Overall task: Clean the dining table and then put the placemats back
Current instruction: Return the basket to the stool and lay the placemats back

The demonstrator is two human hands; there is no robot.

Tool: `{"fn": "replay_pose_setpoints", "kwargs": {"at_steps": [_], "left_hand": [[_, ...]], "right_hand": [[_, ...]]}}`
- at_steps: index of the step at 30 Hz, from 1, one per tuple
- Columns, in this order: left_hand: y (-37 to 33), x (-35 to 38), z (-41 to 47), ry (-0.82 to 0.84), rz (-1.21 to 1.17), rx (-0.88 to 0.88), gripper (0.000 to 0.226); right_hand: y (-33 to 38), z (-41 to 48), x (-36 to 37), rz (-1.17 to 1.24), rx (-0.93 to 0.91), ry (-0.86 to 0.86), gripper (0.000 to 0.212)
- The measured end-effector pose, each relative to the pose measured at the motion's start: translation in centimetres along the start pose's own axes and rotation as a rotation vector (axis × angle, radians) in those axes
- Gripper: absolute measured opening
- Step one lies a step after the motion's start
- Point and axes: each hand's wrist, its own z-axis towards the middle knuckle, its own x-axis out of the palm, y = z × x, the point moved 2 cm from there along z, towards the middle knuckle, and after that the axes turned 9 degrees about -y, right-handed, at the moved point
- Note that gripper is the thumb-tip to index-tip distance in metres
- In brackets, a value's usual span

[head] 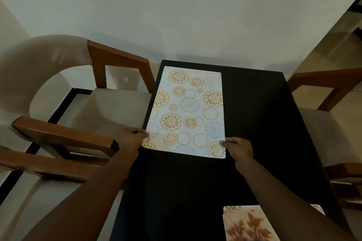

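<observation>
The left hand point(131, 139) pinches the near left corner of the patterned placemat point(188, 111), fingers curled on its edge. The right hand point(238, 147) pinches the near right corner the same way. The placemat lies flat on the dark table point(254, 115), along the table's left edge and reaching almost to its far edge. A second placemat point(248, 223) lies at the table's near right edge, partly covered by the right forearm. A wooden chair point(64, 133) stands beside the left edge; another chair point(333, 92) stands beside the right edge.

Both hands point(133, 139) point(239, 148) pinch placemat point(188, 111) on table point(254, 123).
</observation>
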Motion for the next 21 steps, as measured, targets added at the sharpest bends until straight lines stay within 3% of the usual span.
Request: {"fn": "replay_pose_setpoints", "kwargs": {"at_steps": [21], "left_hand": [[-0.5, -0.4, 0.1, 0.037, 0.109, 0.03, 0.011]], "right_hand": [[1.2, 0.8, 0.7, -0.039, 0.113, -0.016, 0.022]]}}
